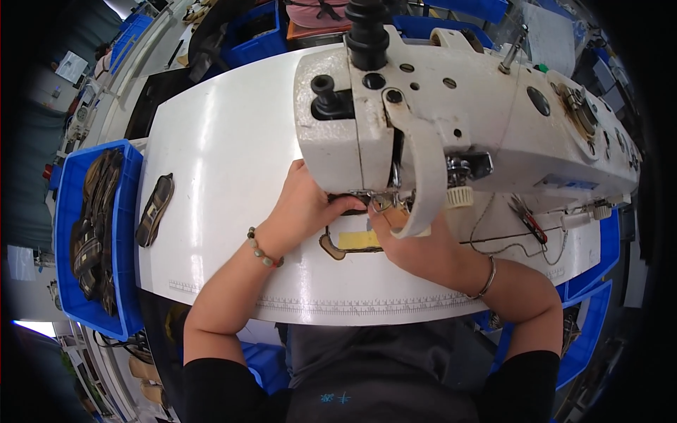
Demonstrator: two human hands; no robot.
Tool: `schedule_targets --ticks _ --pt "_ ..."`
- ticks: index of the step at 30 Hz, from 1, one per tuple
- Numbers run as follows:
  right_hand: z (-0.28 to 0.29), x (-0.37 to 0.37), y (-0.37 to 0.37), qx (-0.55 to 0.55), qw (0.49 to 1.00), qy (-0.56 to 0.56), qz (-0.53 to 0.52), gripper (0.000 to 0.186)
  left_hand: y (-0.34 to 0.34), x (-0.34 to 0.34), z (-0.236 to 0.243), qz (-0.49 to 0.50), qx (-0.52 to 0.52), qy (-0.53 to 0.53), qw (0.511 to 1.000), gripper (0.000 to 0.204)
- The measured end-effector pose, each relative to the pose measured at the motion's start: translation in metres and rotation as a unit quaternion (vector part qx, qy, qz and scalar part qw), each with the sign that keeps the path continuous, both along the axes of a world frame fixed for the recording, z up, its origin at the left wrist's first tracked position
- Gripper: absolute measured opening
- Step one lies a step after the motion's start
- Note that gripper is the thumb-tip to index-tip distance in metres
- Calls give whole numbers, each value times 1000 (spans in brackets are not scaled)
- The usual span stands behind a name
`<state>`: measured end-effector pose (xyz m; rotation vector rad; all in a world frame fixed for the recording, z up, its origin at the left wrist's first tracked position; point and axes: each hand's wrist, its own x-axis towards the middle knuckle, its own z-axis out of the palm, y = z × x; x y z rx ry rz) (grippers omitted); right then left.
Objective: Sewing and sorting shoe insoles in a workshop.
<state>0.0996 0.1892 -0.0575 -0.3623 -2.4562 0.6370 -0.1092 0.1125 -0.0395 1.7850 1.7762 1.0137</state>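
A white industrial sewing machine (328, 151) stands over the white table, its needle area low between my hands. My left hand (302, 208), with a beaded bracelet on the wrist, is closed with its thumb on a small dark fabric piece (350, 209) beside the presser foot. Part of its fingers is hidden behind the machine head. Close to the foot, my right hand (419, 247) has its fingers drawn together; its fingertips and whatever they grip are partly covered by the machine. Between my wrists lie a tan, dark-edged curved piece (333, 247) and a yellow strip (358, 241).
A plaid strap-like piece (156, 210) lies on the table's left side. Beyond it, a blue bin (129, 240) holds several similar pieces. Red-handled snips (530, 220) and a cord (504, 247) rest at right. A printed ruler (331, 307) runs along the front edge.
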Motion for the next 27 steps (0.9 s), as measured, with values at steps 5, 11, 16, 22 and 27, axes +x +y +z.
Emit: schedule_targets --ticks 5,11,16,22,27 --pt "-4 7 5 396 907 -131 63 29 1 2 12 -16 -40 2 999 37" --pt "-5 8 3 124 991 -55 17 26 6 5 16 -13 65 98 993 43" --pt "-22 2 4 109 992 -53 29 23 6 7 17 -5 95 136 986 42" --pt "-43 1 2 200 976 -70 48 35 5 12 21 7 119 141 983 36" --pt "-37 -1 2 225 974 -25 26 40 3 12 22 16 56 98 993 33"
